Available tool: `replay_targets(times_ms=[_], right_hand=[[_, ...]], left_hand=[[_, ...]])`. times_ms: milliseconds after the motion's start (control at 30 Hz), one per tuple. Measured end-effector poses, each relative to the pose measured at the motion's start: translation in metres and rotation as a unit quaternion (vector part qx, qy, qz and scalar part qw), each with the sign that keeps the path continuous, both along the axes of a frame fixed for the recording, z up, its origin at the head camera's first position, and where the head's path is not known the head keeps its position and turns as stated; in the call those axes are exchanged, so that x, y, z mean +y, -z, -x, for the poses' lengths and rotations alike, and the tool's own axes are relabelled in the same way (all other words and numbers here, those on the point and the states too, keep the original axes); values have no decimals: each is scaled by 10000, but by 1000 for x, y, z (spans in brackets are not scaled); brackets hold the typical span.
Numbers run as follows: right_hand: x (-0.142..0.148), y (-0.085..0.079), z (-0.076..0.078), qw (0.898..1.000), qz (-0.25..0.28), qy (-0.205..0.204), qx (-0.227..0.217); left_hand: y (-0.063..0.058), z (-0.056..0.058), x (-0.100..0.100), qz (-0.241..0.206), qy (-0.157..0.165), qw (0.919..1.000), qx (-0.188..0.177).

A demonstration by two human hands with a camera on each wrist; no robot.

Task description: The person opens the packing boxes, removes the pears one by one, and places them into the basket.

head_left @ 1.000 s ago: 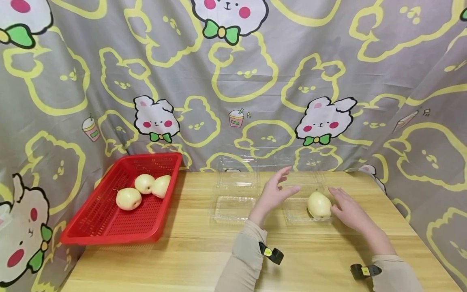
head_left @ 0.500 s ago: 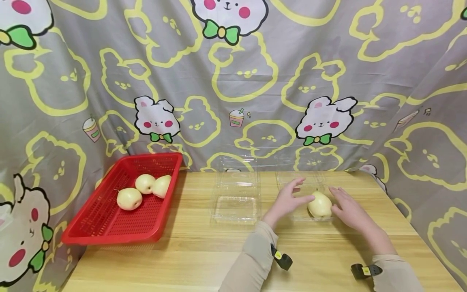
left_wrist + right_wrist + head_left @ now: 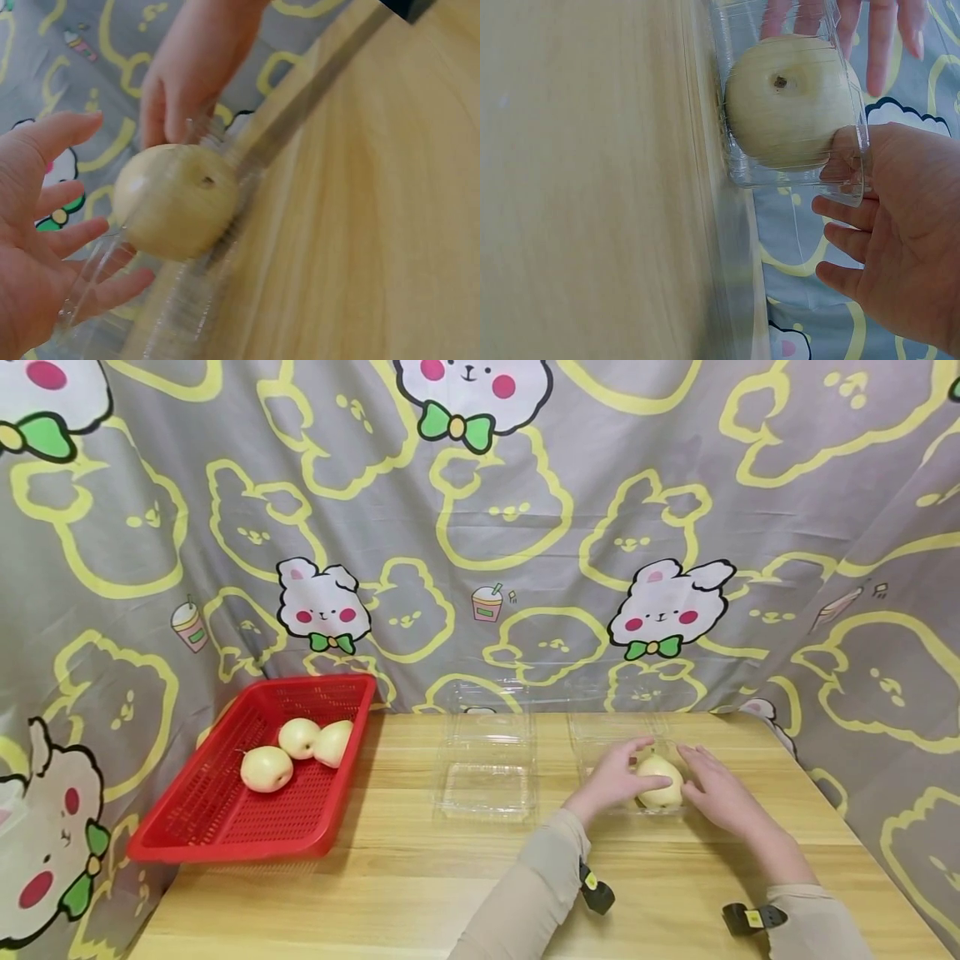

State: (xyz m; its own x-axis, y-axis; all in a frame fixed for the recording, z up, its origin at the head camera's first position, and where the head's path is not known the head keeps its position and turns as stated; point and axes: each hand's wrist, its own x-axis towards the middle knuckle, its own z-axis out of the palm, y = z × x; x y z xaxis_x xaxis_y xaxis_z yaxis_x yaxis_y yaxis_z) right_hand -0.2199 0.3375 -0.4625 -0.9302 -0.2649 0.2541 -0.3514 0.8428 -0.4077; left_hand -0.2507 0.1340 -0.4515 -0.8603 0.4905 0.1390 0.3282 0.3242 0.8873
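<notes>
A pale yellow pear (image 3: 664,766) lies in the right-hand clear plastic box (image 3: 617,725), whose lid stands folded back. My left hand (image 3: 618,777) is at the pear's left side, thumb across its front in the head view. In the left wrist view its fingers are spread, with a visible gap between thumb and pear (image 3: 176,202). Relaxed fingers of my right hand (image 3: 722,795) rest at the box's right side. In the right wrist view one digit shows through the clear wall beside the pear (image 3: 787,105); whether it presses the fruit I cannot tell.
A second clear box (image 3: 486,787), lid up, stands to the left. Farther left, a red basket (image 3: 300,847) holds three pears (image 3: 266,769). The wooden table (image 3: 375,893) backs onto a grey patterned curtain (image 3: 525,552).
My left hand has moved right, from over the box's left part to the pear's left side. The right hand, the pear and both boxes have stayed in place.
</notes>
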Motion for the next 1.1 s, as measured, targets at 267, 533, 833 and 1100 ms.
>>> replay_targets(times_ms=[267, 533, 833, 1100], right_hand=[[0, -2, -1, 10000, -5, 24, -76], [0, -1, 1, 9999, -45, 30, -98], [2, 5, 1, 10000, 55, 44, 9], [0, 0, 0, 9999, 11, 55, -161]], left_hand=[[5, 1, 8, 889, 24, 9947, 522], [7, 3, 12, 1362, 97, 9883, 684], [7, 3, 14, 1645, 233, 9839, 660], [5, 2, 14, 1693, 228, 9833, 634]])
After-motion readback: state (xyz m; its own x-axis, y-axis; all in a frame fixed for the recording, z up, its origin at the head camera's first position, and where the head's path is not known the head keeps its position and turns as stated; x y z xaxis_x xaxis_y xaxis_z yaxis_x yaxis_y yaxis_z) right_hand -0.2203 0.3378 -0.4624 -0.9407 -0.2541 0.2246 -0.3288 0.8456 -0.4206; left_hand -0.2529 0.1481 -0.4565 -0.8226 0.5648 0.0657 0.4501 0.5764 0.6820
